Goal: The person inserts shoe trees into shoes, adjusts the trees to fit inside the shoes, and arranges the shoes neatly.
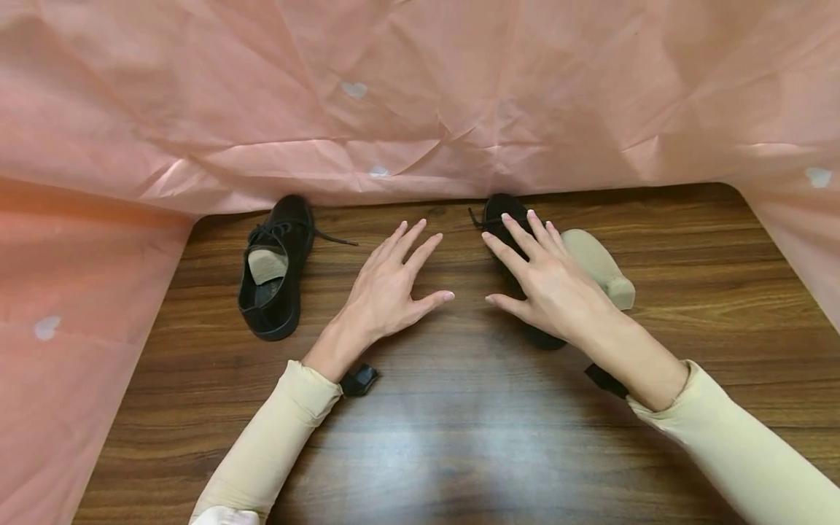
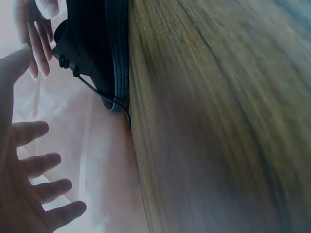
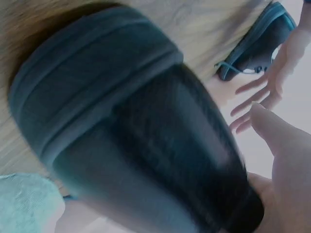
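Observation:
A black lace-up shoe stands on the left side of the table, with a beige shoe insert inside its opening. Between the two shoes hovers my left hand, fingers straight and spread, holding nothing. My right hand is spread out over the second black shoe and hides much of it; no finger curls round it. In the right wrist view this shoe's heel fills the middle. Just right of it lies another beige insert, partly behind the right hand.
Both shoes stand near the far edge of the brown wooden table, toes toward the pink sheet that hangs behind and at the sides. A loose lace trails from the left shoe.

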Demonstrator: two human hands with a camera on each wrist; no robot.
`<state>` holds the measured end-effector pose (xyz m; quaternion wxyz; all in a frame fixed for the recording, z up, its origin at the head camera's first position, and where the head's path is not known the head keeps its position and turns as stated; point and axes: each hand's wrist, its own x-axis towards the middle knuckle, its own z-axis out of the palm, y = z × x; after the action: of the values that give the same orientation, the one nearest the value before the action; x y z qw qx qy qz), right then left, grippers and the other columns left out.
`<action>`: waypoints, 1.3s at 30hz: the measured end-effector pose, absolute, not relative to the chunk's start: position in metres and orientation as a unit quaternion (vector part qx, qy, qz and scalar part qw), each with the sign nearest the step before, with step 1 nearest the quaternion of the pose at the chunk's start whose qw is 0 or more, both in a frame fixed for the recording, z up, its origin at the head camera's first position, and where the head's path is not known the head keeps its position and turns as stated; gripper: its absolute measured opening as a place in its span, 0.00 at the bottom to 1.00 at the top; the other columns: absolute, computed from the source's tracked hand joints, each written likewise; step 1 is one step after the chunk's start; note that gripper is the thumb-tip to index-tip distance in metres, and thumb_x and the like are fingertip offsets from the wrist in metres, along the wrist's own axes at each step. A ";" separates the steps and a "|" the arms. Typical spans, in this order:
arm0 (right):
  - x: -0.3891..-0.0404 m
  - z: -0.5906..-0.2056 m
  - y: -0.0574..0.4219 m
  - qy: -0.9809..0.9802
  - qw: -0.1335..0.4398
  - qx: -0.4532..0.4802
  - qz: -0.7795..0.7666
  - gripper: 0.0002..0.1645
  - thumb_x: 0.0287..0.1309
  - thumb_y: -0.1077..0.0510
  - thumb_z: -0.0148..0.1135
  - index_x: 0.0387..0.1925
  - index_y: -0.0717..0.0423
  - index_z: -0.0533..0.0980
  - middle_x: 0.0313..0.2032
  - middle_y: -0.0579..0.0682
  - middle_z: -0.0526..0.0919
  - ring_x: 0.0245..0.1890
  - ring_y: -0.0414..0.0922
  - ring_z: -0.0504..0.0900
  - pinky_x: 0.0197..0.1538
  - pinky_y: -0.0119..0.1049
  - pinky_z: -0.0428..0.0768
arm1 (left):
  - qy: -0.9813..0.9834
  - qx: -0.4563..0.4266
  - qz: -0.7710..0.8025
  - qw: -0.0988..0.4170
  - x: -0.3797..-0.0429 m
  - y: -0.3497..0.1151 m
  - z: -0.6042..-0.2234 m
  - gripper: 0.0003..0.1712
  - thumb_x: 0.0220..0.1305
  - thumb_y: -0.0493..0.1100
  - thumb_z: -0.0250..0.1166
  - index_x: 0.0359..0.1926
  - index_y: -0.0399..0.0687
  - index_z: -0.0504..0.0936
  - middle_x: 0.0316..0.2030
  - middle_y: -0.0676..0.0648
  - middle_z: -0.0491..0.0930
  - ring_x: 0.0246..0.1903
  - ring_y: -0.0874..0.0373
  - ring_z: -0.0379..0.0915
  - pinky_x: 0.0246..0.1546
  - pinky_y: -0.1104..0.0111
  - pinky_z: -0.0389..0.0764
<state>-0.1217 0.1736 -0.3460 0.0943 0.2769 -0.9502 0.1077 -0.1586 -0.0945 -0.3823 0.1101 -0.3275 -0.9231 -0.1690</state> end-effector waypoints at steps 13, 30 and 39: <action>-0.124 -0.336 0.203 -0.956 0.082 0.252 0.127 0.53 0.54 0.38 0.72 0.75 0.49 0.60 0.74 0.63 0.57 0.70 0.71 0.56 0.69 0.67 0.53 | -0.885 -0.386 -0.229 0.126 -0.166 -0.078 -0.389 0.48 0.60 0.69 0.64 0.75 0.55 0.63 0.75 0.50 0.55 0.74 0.52 0.49 0.68 0.51 0.62; -0.121 -0.339 0.234 -0.953 0.074 0.230 0.182 0.53 0.52 0.43 0.74 0.74 0.54 0.61 0.73 0.65 0.57 0.71 0.70 0.55 0.71 0.65 0.51 | -0.866 -0.414 -0.261 0.098 -0.162 -0.064 -0.389 0.45 0.62 0.67 0.64 0.75 0.56 0.63 0.76 0.55 0.52 0.72 0.57 0.53 0.66 0.58 0.66; -0.120 -0.345 0.250 -0.955 0.049 0.215 0.201 0.55 0.49 0.44 0.76 0.74 0.55 0.62 0.73 0.67 0.57 0.70 0.72 0.55 0.71 0.65 0.49 | -0.861 -0.430 -0.262 0.079 -0.162 -0.054 -0.387 0.44 0.63 0.67 0.62 0.75 0.58 0.63 0.77 0.57 0.49 0.73 0.60 0.50 0.69 0.63 0.63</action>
<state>-0.1203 0.2505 -0.3455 0.0486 0.2147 -0.9546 0.2007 -0.1620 -0.0537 -0.3872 0.0788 -0.4295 -0.8607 -0.2616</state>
